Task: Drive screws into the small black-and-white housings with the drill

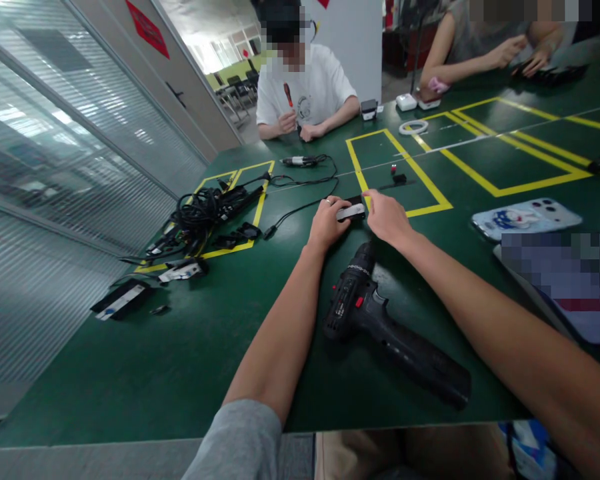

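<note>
My left hand (329, 223) is wrapped round the left end of a small black casing with a silver-grey piece (351, 213) along its near side, low over the green table. At the casing's right end is my right hand (387, 219), its fingers curled in and the index fingertip by the far corner. Whatever its other fingertips pinch is hidden. Between my forearms a black cordless drill (395, 347) lies on its side, chuck pointing away toward my hands.
Tangled black cables and adapters (200, 213) fill the left side, near a black-and-white box (121, 299). A phone (525, 219) lies on the right. Across the table (220, 373), one person (307, 93) holds a screwdriver (288, 95); another person's hands (535, 60) work farther right.
</note>
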The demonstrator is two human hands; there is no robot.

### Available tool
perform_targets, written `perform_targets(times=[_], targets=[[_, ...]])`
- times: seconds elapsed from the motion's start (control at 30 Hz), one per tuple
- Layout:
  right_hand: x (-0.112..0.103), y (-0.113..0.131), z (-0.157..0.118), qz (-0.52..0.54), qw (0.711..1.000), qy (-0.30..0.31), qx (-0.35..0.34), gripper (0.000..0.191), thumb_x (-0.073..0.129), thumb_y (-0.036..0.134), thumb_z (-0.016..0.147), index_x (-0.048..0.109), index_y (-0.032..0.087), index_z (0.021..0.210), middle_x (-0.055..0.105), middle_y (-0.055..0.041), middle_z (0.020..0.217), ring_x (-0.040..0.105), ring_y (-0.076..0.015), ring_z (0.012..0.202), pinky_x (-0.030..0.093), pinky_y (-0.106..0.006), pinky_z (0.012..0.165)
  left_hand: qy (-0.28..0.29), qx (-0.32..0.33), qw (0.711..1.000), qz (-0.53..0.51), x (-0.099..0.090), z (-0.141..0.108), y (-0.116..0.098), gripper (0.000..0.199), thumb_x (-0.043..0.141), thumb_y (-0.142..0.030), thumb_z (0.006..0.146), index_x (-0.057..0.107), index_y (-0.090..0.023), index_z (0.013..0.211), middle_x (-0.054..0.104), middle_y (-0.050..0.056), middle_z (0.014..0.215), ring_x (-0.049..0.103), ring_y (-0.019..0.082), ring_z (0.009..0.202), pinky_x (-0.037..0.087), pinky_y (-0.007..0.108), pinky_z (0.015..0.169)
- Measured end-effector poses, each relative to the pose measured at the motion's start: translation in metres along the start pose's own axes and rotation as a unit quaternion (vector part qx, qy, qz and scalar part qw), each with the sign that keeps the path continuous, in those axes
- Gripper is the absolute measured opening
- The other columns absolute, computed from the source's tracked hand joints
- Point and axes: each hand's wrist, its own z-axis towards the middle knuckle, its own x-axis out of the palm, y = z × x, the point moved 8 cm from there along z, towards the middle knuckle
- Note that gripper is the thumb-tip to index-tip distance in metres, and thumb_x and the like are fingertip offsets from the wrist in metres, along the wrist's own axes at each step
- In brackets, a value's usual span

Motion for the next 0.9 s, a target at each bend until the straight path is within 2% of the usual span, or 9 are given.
perform_targets(times=[0.2, 0.3, 0.43, 0.53, 0.6, 0.67, 0.77, 0.83, 0.9], targets=[[0.001, 0.015, -0.008, -0.028, 0.995, 0.041, -0.089, 0.035, 0.046, 0.022, 0.093, 0.061, 0.019, 0.125, 0.068, -0.0131, 0.122, 0.063, -0.0304, 0.109, 0.044, -0.037, 0.089, -0.02, 0.026, 0.999, -0.029, -0.015, 0.005, -0.022, 0.029, 0.063, -0.019, 0.075, 0.063, -0.022, 0.103, 0.064, 0.006, 0.108, 0.055, 0.024, 0.107, 0.044, 0.037, 0.099], [-0.01, 0.023, -0.014, -0.008, 0.993, 0.009, -0.119, 0.033, 0.041, 0.022, 0.097, 0.061, 0.018, 0.122, 0.068, -0.0123, 0.122, 0.061, -0.028, 0.11, 0.043, -0.035, 0.089, -0.03, -0.023, 0.999, -0.02, -0.025, 0.004, 0.001, 0.028, 0.067, -0.022, 0.072, 0.065, -0.021, 0.1, 0.067, 0.007, 0.105, 0.058, 0.024, 0.102, 0.046, 0.037, 0.095], [-0.026, 0.014, -0.023, 0.038, 0.993, -0.082, -0.076, 0.032, 0.04, 0.025, 0.099, 0.058, 0.015, 0.123, 0.069, -0.0122, 0.116, 0.063, -0.0264, 0.103, 0.044, -0.034, 0.084, -0.125, -0.181, 0.976, 0.012, -0.081, -0.015, 0.056, 0.028, 0.069, -0.033, 0.072, 0.066, -0.02, 0.096, 0.069, 0.006, 0.097, 0.061, 0.023, 0.092, 0.048, 0.037, 0.089], [-0.024, 0.003, -0.025, 0.052, 0.992, -0.1, -0.049, 0.032, 0.04, 0.027, 0.099, 0.057, 0.015, 0.123, 0.07, -0.0127, 0.113, 0.065, -0.0263, 0.097, 0.045, -0.034, 0.08, -0.094, -0.23, 0.962, 0.117, -0.142, -0.041, 0.07, 0.028, 0.068, -0.039, 0.075, 0.067, -0.019, 0.094, 0.069, 0.006, 0.097, 0.061, 0.022, 0.094, 0.047, 0.036, 0.092], [-0.019, -0.004, -0.024, 0.06, 0.992, -0.103, -0.03, 0.031, 0.042, 0.029, 0.099, 0.058, 0.015, 0.122, 0.071, -0.0133, 0.11, 0.066, -0.0268, 0.093, 0.045, -0.035, 0.077, -0.038, -0.256, 0.947, 0.189, -0.186, -0.074, 0.073, 0.04, 0.061, -0.048, 0.081, 0.066, -0.017, 0.105, 0.068, 0.008, 0.106, 0.06, 0.022, 0.097, 0.045, 0.036, 0.092], [-0.013, -0.009, -0.023, 0.066, 0.992, -0.109, -0.016, 0.031, 0.044, 0.03, 0.099, 0.058, 0.015, 0.121, 0.072, -0.0138, 0.107, 0.067, -0.0274, 0.09, 0.045, -0.036, 0.074, 0.036, -0.3, 0.923, 0.239, -0.227, -0.127, 0.081, 0.058, 0.05, -0.06, 0.085, 0.062, -0.013, 0.118, 0.065, 0.011, 0.114, 0.059, 0.024, 0.102, 0.044, 0.038, 0.092], [-0.007, -0.01, -0.021, 0.066, 0.991, -0.116, -0.005, 0.029, 0.045, 0.028, 0.098, 0.058, 0.015, 0.12, 0.072, -0.0147, 0.107, 0.066, -0.0272, 0.088, 0.045, -0.037, 0.072, 0.052, -0.428, 0.844, 0.319, -0.291, -0.24, 0.107, 0.068, 0.046, -0.069, 0.083, 0.058, -0.017, 0.126, 0.065, 0.01, 0.114, 0.061, 0.025, 0.101, 0.046, 0.035, 0.086], [-0.004, -0.009, -0.021, 0.059, 0.991, -0.117, 0.004, 0.028, 0.045, 0.026, 0.097, 0.059, 0.015, 0.118, 0.072, -0.0156, 0.106, 0.066, -0.0268, 0.086, 0.045, -0.038, 0.071, 0.075, -0.501, 0.795, 0.332, -0.317, -0.321, 0.13, 0.064, 0.044, -0.069, 0.083, 0.062, -0.019, 0.12, 0.067, 0.009, 0.105, 0.063, 0.027, 0.095, 0.047, 0.033, 0.077], [-0.004, -0.007, -0.023, 0.051, 0.992, -0.117, 0.012, 0.027, 0.044, 0.026, 0.097, 0.059, 0.014, 0.117, 0.071, -0.0163, 0.104, 0.065, -0.0267, 0.084, 0.044, -0.038, 0.07, 0.052, -0.506, 0.797, 0.325, -0.337, -0.378, 0.147, 0.057, 0.047, -0.06, 0.085, 0.06, -0.018, 0.12, 0.068, 0.01, 0.105, 0.065, 0.027, 0.094, 0.048, 0.03, 0.072]])
